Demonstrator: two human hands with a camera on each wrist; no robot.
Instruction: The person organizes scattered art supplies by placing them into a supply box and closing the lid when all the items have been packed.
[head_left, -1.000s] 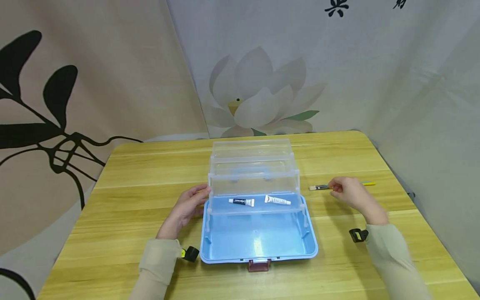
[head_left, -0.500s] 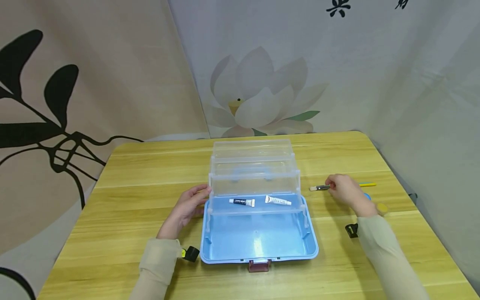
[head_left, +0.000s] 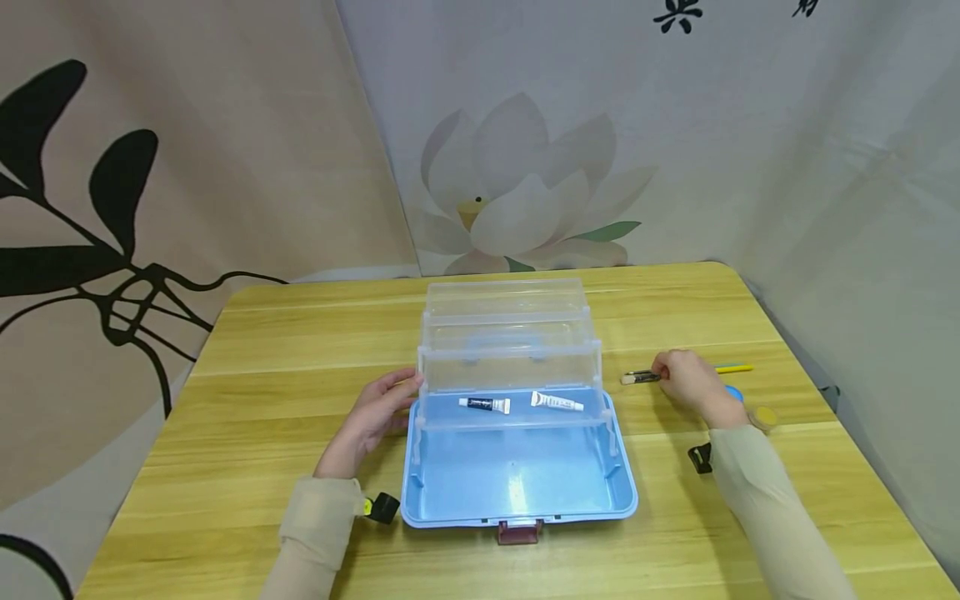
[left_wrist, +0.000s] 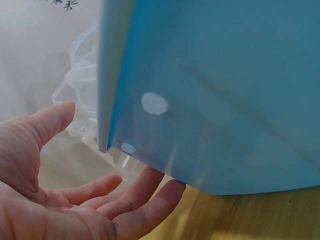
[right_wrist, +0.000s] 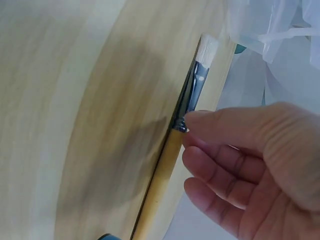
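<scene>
My right hand (head_left: 692, 385) is over the table to the right of the box. Its thumb and curled fingers pinch a pale-bristled paintbrush (right_wrist: 206, 52) at its metal ferrule. A second, dark ferrule and a yellow handle (right_wrist: 159, 192) lie close alongside in the right wrist view. My left hand (head_left: 375, 412) is at the left side of the blue case (head_left: 517, 479), fingers loosely extended, with fingertips at its lower edge in the left wrist view. The case is open, with clear stepped trays (head_left: 510, 367) raised. A dark-labelled paint tube (head_left: 484, 405) and a white tube (head_left: 557, 402) lie in the lowest tray.
Near my right wrist lie a round blue thing (head_left: 734, 392) and a round yellow one (head_left: 763, 418), both partly hidden. A dark red latch (head_left: 519, 532) hangs at the case's front. Fabric with a printed lotus (head_left: 532, 192) hangs behind the wooden table (head_left: 300, 333).
My right hand has shifted slightly left along the paintbrush, and the blue and yellow round things have come into view behind the wrist. My left hand has stayed at the case.
</scene>
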